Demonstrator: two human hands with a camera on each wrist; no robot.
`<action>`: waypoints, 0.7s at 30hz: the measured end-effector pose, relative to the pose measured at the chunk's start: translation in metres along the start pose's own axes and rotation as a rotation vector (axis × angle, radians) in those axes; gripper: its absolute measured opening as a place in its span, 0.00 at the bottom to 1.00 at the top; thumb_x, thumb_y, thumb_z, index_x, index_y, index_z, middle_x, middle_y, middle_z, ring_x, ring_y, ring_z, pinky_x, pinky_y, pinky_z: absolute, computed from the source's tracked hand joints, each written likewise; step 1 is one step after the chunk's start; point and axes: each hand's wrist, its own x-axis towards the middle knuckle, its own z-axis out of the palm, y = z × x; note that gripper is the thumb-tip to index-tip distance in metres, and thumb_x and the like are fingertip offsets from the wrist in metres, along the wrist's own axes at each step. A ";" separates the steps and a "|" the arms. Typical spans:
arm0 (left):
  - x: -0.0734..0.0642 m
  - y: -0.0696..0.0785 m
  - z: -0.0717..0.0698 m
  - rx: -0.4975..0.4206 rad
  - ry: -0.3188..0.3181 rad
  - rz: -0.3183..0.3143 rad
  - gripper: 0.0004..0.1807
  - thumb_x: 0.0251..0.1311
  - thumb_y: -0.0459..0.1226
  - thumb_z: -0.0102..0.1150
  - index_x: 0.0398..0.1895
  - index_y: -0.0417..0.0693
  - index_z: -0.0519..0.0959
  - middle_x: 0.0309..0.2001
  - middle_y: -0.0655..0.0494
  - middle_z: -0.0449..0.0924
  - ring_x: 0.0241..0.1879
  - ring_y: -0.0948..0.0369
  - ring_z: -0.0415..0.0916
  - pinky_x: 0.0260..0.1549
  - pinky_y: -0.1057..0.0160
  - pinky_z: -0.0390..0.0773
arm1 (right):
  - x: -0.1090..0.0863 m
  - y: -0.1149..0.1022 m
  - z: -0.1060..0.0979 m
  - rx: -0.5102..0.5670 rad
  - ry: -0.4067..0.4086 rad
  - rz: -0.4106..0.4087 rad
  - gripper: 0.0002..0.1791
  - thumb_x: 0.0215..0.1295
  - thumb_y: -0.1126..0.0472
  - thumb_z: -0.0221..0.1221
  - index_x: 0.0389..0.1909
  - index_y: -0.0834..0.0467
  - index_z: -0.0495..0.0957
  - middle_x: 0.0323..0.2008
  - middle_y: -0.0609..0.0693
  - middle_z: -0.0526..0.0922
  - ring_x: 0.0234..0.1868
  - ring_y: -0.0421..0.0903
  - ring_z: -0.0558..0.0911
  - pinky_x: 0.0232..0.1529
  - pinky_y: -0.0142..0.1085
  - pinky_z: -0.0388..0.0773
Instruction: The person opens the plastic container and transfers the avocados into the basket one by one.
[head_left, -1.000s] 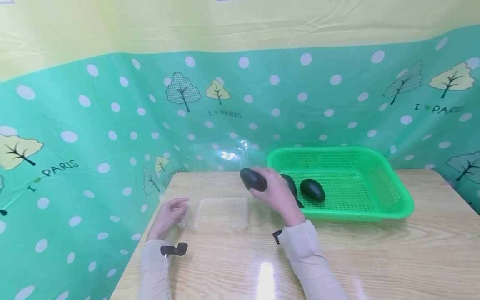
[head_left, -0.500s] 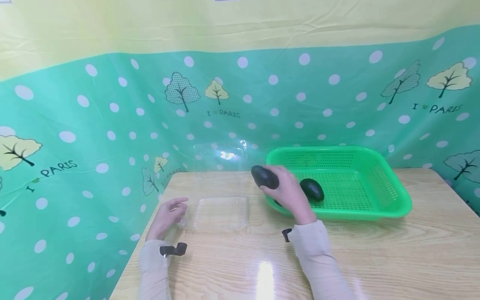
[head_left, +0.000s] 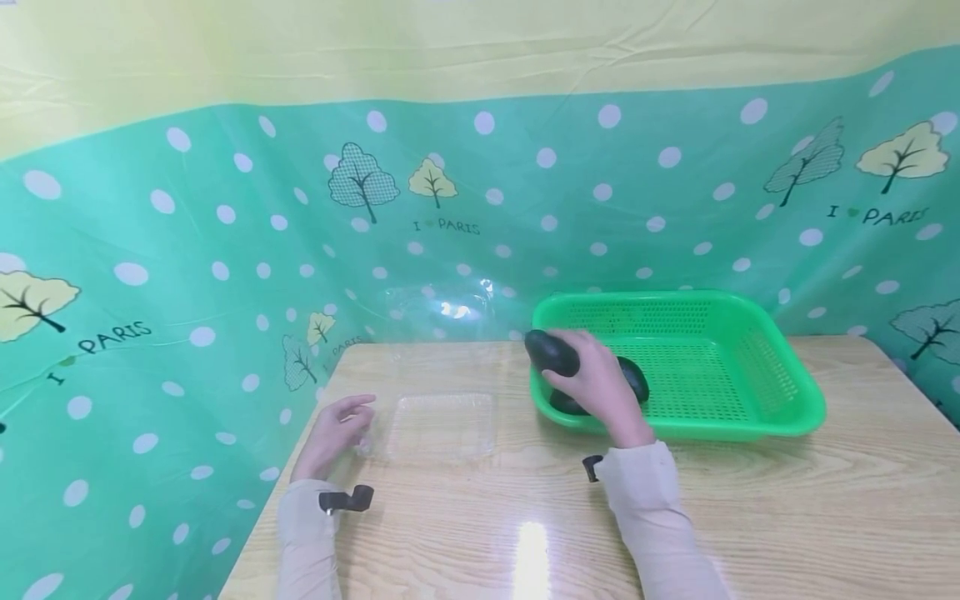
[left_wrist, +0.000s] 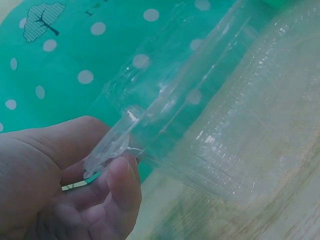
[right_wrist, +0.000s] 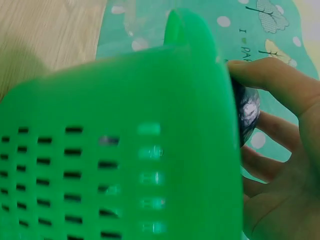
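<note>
My right hand (head_left: 600,379) grips a dark avocado (head_left: 552,353) over the left end of the green basket (head_left: 806,400). In the right wrist view the basket wall (right_wrist: 125,95) covers part of that avocado (right_wrist: 248,111). Below the hand, more dark avocados (head_left: 636,379) lie in the basket, partly hidden by it. With its fingertips, my left hand (head_left: 337,433) pinches the left edge of a clear plastic clamshell container (head_left: 442,425). The left wrist view has the hand (left_wrist: 100,185) at the plastic edge (left_wrist: 117,140), the lid raised upright.
A wooden table (head_left: 465,525) carries the container at left and the basket at right. A green polka-dot curtain (head_left: 487,225) hangs right behind both and along the left side.
My right hand has moved right with the avocado, from beside the open container to over the basket's left end. My left hand and the container have stayed put.
</note>
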 end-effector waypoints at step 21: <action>0.002 -0.001 0.001 -0.011 0.023 0.012 0.25 0.68 0.36 0.57 0.66 0.37 0.71 0.51 0.35 0.76 0.33 0.63 0.76 0.31 0.65 0.82 | -0.010 0.029 -0.019 -0.038 -0.045 0.044 0.34 0.60 0.60 0.68 0.67 0.58 0.70 0.64 0.63 0.72 0.64 0.65 0.71 0.61 0.63 0.70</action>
